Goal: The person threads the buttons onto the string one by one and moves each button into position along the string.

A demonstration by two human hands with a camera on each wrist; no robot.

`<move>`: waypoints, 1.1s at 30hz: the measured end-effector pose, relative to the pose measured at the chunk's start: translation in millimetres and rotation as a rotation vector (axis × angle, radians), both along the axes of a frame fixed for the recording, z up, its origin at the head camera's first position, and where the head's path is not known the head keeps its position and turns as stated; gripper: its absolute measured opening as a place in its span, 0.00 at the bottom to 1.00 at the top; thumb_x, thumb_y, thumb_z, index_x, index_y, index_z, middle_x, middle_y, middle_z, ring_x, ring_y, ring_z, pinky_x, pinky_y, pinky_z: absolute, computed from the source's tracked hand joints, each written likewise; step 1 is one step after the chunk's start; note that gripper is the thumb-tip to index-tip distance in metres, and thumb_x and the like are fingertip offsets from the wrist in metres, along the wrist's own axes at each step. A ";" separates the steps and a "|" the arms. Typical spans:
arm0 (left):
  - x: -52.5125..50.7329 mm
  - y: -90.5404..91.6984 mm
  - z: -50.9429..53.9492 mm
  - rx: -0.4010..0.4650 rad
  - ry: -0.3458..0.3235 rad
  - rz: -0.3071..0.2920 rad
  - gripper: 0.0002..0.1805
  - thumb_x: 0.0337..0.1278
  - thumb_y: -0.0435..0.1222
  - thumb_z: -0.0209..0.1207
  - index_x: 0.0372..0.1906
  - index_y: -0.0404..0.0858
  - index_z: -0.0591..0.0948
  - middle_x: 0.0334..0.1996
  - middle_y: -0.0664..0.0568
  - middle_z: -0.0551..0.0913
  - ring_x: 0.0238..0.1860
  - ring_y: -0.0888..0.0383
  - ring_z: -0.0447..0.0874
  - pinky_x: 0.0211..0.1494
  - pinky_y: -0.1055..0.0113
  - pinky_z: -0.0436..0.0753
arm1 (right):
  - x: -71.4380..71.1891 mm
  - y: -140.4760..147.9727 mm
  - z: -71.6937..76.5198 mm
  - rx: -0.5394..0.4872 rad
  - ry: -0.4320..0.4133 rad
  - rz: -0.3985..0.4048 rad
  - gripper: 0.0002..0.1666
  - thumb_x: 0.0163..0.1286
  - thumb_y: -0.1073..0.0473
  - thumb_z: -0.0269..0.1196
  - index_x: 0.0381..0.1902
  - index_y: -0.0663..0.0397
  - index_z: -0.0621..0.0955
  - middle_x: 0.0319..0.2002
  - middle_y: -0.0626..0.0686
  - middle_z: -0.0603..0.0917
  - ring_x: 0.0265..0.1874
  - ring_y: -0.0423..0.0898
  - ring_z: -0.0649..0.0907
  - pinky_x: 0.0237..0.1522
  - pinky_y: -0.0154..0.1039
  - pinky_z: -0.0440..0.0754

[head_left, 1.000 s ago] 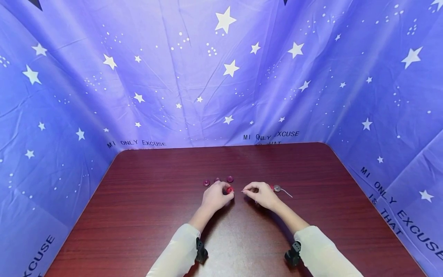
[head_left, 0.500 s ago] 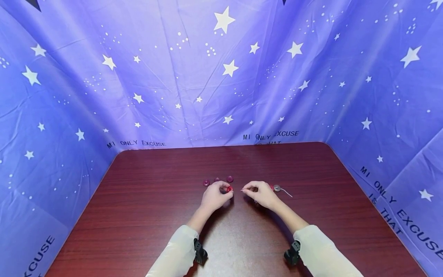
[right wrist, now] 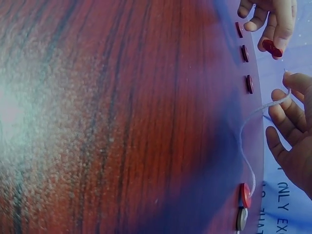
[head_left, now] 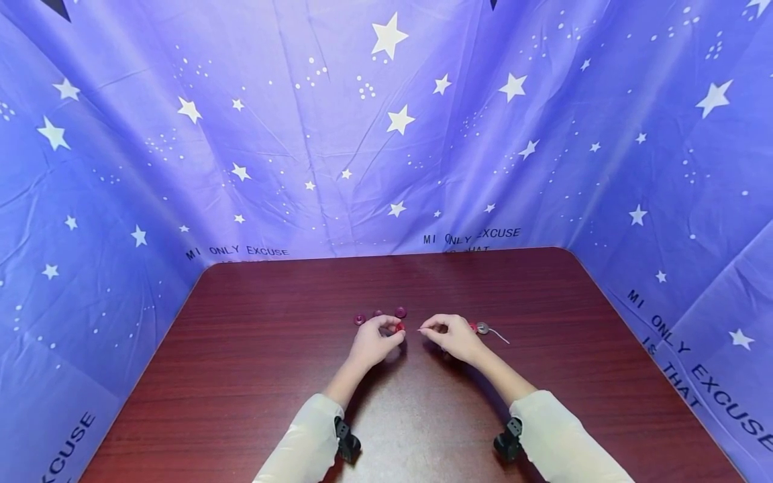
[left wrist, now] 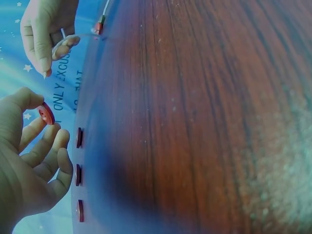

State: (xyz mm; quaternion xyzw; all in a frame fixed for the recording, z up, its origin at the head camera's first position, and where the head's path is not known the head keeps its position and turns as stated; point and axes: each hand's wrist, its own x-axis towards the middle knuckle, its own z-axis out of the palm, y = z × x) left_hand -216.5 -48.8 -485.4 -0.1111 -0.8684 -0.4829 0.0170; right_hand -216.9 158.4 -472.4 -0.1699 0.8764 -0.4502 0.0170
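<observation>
Above the table (head_left: 260, 355), the left hand (head_left: 371, 343) pinches a red button (left wrist: 46, 113) near the right hand (head_left: 457, 338), which pinches a white string (right wrist: 265, 106).

On the table (head_left: 241, 376), three loose buttons (head_left: 401, 312) lie beyond the left grip (head_left: 373, 343), which holds another button (head_left: 400, 327). Right of it, the right grip (head_left: 457, 339) pinches the string (right wrist: 241, 140); two threaded buttons (head_left: 482, 328) lie farther right. A curtain (head_left: 338, 134) hangs behind.
</observation>
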 end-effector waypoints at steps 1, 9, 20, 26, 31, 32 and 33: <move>-0.1 -0.3 -0.1 0.016 -0.002 -0.003 0.13 0.50 0.39 0.63 0.41 0.39 0.83 0.32 0.52 0.85 0.33 0.60 0.83 0.39 0.68 0.80 | 0.0 -0.2 0.4 0.001 0.005 0.000 0.10 0.63 0.55 0.63 0.36 0.55 0.84 0.24 0.53 0.82 0.16 0.35 0.74 0.18 0.32 0.75; -3.4 -2.6 -5.6 0.209 -0.073 -0.047 0.14 0.51 0.35 0.63 0.43 0.32 0.81 0.35 0.42 0.85 0.29 0.60 0.82 0.30 0.70 0.81 | -0.8 -3.7 1.3 0.019 0.063 0.001 0.08 0.62 0.54 0.64 0.35 0.52 0.85 0.24 0.47 0.83 0.21 0.34 0.75 0.26 0.29 0.75; -1.2 -5.4 -0.4 0.355 -0.200 -0.088 0.19 0.54 0.32 0.60 0.51 0.29 0.78 0.43 0.35 0.83 0.34 0.47 0.84 0.32 0.59 0.82 | 1.3 -9.3 6.1 0.017 0.067 0.008 0.10 0.63 0.55 0.63 0.35 0.55 0.85 0.25 0.53 0.84 0.20 0.34 0.75 0.25 0.29 0.75; 0.9 -6.7 -1.0 0.436 -0.311 -0.124 0.21 0.56 0.33 0.58 0.55 0.31 0.76 0.46 0.34 0.82 0.26 0.48 0.83 0.20 0.65 0.76 | 2.9 -14.4 9.0 0.035 0.114 -0.010 0.06 0.62 0.56 0.64 0.34 0.51 0.85 0.24 0.46 0.83 0.22 0.34 0.75 0.28 0.29 0.75; 1.1 -6.6 -3.6 0.450 -0.363 -0.129 0.21 0.57 0.35 0.58 0.57 0.35 0.75 0.47 0.34 0.82 0.25 0.52 0.82 0.19 0.70 0.71 | 2.8 -17.3 9.0 0.040 0.147 -0.017 0.04 0.62 0.57 0.64 0.33 0.50 0.85 0.22 0.43 0.81 0.22 0.33 0.74 0.27 0.28 0.74; 1.2 -6.5 -4.0 0.449 -0.366 -0.131 0.22 0.57 0.35 0.58 0.57 0.35 0.75 0.47 0.34 0.82 0.25 0.51 0.82 0.19 0.70 0.71 | 2.8 -17.6 8.9 0.039 0.150 -0.018 0.04 0.62 0.57 0.64 0.33 0.50 0.85 0.22 0.43 0.81 0.21 0.34 0.74 0.26 0.28 0.74; 1.5 -6.3 -4.0 0.448 -0.366 -0.131 0.22 0.57 0.35 0.58 0.57 0.35 0.75 0.47 0.34 0.82 0.26 0.51 0.83 0.19 0.70 0.71 | 2.8 -17.8 8.9 0.039 0.151 -0.018 0.05 0.62 0.57 0.64 0.33 0.50 0.85 0.22 0.43 0.81 0.21 0.34 0.74 0.26 0.28 0.74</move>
